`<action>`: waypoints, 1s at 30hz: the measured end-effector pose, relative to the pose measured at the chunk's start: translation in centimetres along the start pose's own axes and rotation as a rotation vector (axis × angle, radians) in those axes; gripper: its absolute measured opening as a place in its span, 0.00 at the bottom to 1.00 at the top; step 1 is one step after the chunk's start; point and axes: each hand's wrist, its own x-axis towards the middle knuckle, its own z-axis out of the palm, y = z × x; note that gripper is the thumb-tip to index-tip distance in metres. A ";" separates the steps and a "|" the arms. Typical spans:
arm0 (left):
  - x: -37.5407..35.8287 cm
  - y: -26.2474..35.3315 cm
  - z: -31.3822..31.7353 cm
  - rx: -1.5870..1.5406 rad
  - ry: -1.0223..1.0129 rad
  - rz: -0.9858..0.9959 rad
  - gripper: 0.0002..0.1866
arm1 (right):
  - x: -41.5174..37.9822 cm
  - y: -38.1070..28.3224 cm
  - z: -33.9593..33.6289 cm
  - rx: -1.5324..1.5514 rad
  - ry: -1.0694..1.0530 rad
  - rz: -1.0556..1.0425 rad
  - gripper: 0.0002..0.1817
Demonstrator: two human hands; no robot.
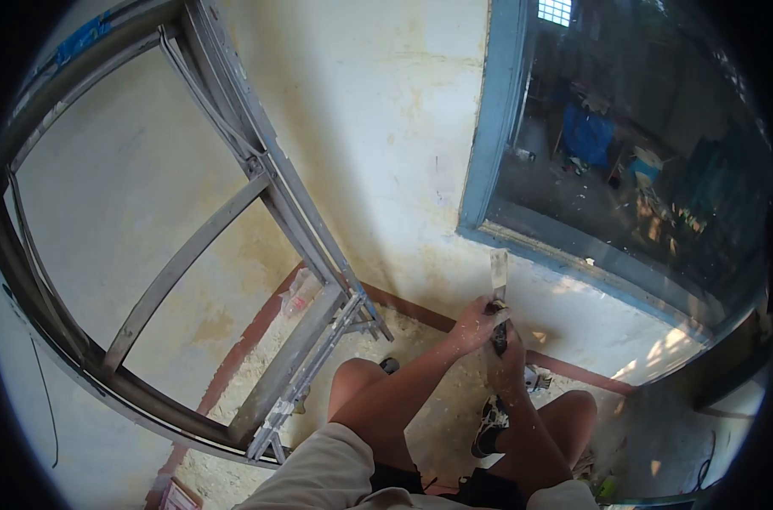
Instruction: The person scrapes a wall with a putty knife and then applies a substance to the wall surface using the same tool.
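A scraper with a flat, pale, smeared blade and a dark handle points up toward the wall below the window. My left hand is closed around the handle near the blade. Lower on the same handle, my right hand grips with its fingers wrapped. The blade tip overlaps the wall just under the blue window frame in this view.
A metal frame with crossbars leans at the left. Pale flakes litter the floor around my legs and shoes. A clear plastic bag lies by the reddish skirting. Behind the window glass a dark, cluttered room shows.
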 end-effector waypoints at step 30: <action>9.4 23.0 -13.9 1.244 0.813 0.649 0.24 | 1.8 3.7 -6.8 0.200 0.031 0.041 0.15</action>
